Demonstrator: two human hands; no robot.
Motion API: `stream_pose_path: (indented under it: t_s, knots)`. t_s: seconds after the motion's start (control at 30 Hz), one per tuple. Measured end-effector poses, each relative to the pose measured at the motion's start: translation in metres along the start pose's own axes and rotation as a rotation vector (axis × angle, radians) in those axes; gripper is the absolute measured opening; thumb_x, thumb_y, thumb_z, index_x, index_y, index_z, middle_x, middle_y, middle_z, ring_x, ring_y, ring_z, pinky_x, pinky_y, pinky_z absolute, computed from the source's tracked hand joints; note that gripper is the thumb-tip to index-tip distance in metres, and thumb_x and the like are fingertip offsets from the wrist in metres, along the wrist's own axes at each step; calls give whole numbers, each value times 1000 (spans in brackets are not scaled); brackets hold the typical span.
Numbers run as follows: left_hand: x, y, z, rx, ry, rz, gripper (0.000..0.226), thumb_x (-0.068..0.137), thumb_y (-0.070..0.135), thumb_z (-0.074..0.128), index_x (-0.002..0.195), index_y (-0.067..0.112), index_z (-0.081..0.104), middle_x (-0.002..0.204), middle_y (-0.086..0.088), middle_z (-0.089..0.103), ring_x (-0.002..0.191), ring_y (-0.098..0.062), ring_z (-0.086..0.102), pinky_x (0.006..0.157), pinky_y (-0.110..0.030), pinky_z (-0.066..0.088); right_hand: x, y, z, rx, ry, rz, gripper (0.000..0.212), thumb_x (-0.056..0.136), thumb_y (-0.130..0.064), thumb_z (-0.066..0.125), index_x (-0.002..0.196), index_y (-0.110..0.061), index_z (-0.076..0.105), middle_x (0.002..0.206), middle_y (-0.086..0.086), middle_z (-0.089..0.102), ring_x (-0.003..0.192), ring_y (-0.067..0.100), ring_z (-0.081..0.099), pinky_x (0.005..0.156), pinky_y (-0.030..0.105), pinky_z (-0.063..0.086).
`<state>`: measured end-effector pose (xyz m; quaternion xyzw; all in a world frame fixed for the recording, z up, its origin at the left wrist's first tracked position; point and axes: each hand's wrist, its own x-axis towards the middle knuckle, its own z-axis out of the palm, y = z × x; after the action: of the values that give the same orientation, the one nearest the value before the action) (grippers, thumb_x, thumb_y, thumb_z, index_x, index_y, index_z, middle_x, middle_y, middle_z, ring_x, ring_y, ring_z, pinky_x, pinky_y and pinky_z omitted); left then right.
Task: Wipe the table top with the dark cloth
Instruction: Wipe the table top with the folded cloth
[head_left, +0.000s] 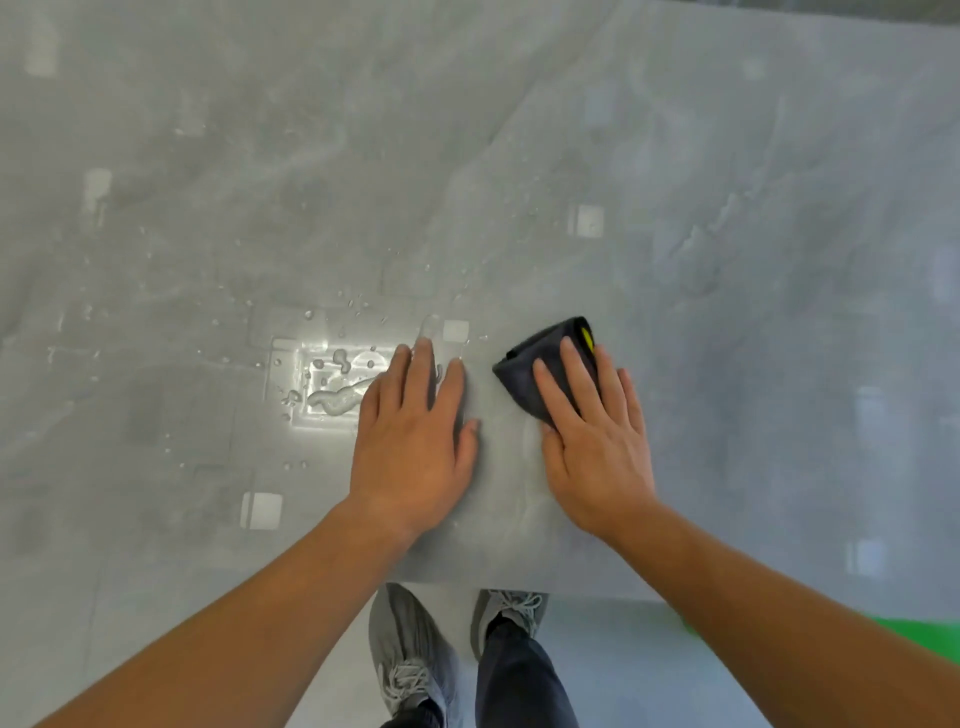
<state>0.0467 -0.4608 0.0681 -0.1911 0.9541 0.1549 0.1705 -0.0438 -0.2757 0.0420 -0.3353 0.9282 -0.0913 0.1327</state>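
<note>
R hand (597, 441), fingers straight, presses dark cloth (535, 364) flat on counter (727, 260) to wipe; L hand (410, 441), released, braces left of cloth; water puddle (337, 397) farther left, prob. next.

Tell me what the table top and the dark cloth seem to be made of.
Table top: looks like polished stone or a stone-look slab, grey with pale veining; it mirrors square lights, and water beads on it. Real or imitation, I cannot tell. Dark cloth: soft matte fabric, possibly microfibre; it folds and bunches under the right hand, with a yellow tag at its far corner.
</note>
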Motion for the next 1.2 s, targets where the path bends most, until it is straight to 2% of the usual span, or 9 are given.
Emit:
stream_pose_path:
  t_s: [0.07,0.27,0.47,0.6,0.8,0.93,1.03,1.1,1.2]
  knots:
    - [3,2,-3,6,0,-17,60,97,48,30,150,21,34,164,-14,18,151,-34,11,119,-49,18,16,22,-8,-14,-26,-48,60,96,-31,41,155,-27,30,167,0,16,154,31,8,124,51,10]
    - [8,11,-12,13,-10,-59,53,97,47,33,141,20,46,157,-16,32,146,-36,22,114,-51,27,111,32,-31,114,63,328,62,98,-29,42,158,-28,24,168,0,7,154,30,1,125,49,3]
    - [24,18,-26,-24,21,-77,44,91,46,35,120,22,57,128,-8,46,116,-33,44,94,-46,44,57,13,-18,11,-36,-65,61,94,-29,38,155,-23,31,166,3,19,153,34,13,123,53,14]
    - [43,12,-35,-59,66,-75,37,92,42,46,120,21,58,128,-10,45,115,-32,45,96,-44,39,97,37,-26,21,16,58,66,90,-28,45,154,-24,32,166,1,21,152,31,16,123,50,14]
    - [109,-10,-64,-95,50,-28,48,94,41,48,138,22,43,158,-13,18,144,-34,20,113,-47,22,168,40,-41,72,97,349,60,101,-35,40,158,-27,22,168,-1,11,153,29,6,125,47,5]
    - [161,-22,-80,-5,-31,1,69,99,50,37,157,23,10,166,-12,-14,152,-33,-12,124,-46,1,115,7,-25,-40,25,50,57,100,-38,39,155,-26,30,165,4,21,150,36,17,124,47,9]
    - [186,-28,-88,26,-60,16,71,100,53,30,159,25,3,165,-11,-22,150,-33,-22,123,-48,-7,109,13,-24,-65,-18,-59,57,98,-35,40,154,-25,33,164,3,23,151,33,18,125,47,7]
    - [194,-32,-91,16,-74,28,70,100,53,29,159,26,2,165,-10,-22,150,-32,-23,123,-48,-9,135,25,-29,-52,1,20,57,97,-35,40,154,-27,34,165,2,23,152,32,17,125,46,5]
    - [197,-37,-92,6,-70,48,66,100,53,28,158,27,8,166,-10,-14,152,-32,-17,123,-49,-4,195,42,-44,47,91,321,58,100,-34,39,157,-29,26,167,-1,13,154,27,7,125,42,-3]
